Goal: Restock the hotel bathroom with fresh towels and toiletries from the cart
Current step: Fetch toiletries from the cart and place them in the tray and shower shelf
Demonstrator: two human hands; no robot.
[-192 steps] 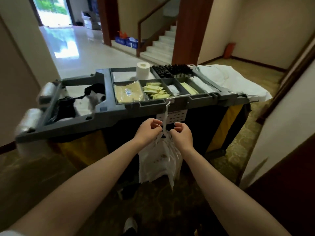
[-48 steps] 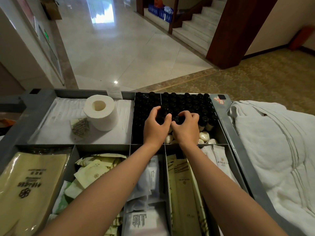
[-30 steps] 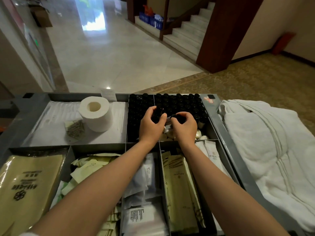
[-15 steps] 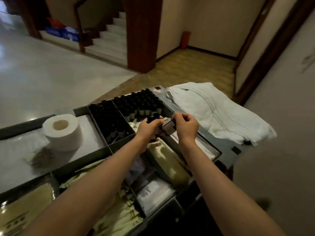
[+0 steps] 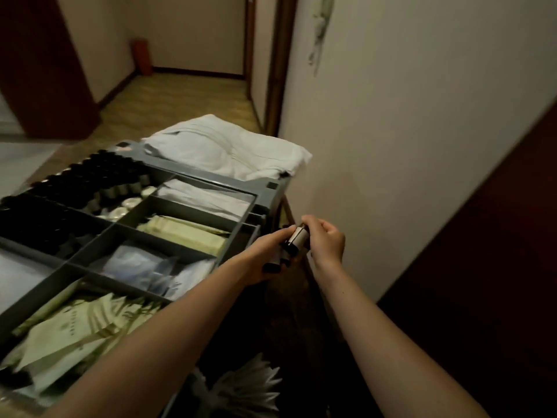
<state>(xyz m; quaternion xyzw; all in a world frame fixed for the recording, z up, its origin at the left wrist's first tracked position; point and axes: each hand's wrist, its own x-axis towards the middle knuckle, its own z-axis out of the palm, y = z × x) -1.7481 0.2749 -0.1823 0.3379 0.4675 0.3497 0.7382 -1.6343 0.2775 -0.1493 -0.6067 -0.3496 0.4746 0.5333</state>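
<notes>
Dark-capped bottles (image 5: 297,242) — we grip a small bunch in our left hand (image 5: 264,260), right hand (image 5: 327,241) pinching the top one — hands together just beside the cart (image 5: 253,184) edge, towels (image 5: 229,149) beyond.

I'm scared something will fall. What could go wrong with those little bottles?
The left hand grips several little bottles while the right hand pinches one, so one could slip. They are past the edge of the cart, over the floor, so a dropped bottle might fall and roll away.
</notes>
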